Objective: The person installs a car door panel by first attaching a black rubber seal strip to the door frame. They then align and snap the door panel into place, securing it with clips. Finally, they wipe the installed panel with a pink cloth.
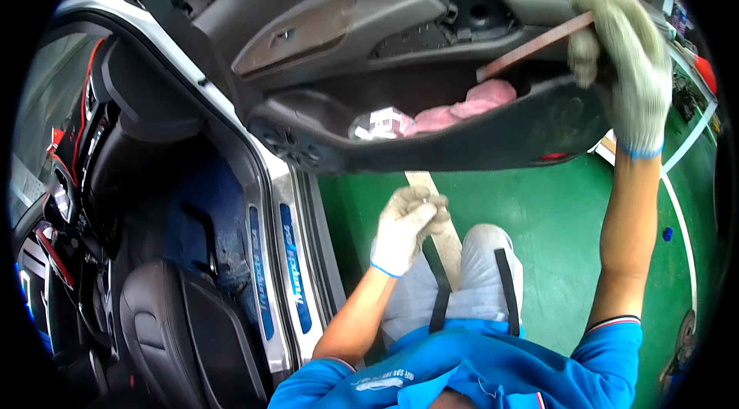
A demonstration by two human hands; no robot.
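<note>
My right hand, in a pale knitted glove, is closed around one end of a long, flat reddish-brown strip. The strip slants down to the left over the door pocket of a car's dark door panel, its free end just above a pink cloth bundle. Also gloved, my left hand is held below the panel, in front of my knees. Its fingers are pinched together; whatever may be between them is too small to make out.
A small printed packet lies in the pocket beside the pink bundle. The panel's upper part has an exposed black frame. To the left are the door sill and a black car seat. A blue cap-like object lies on the green floor.
</note>
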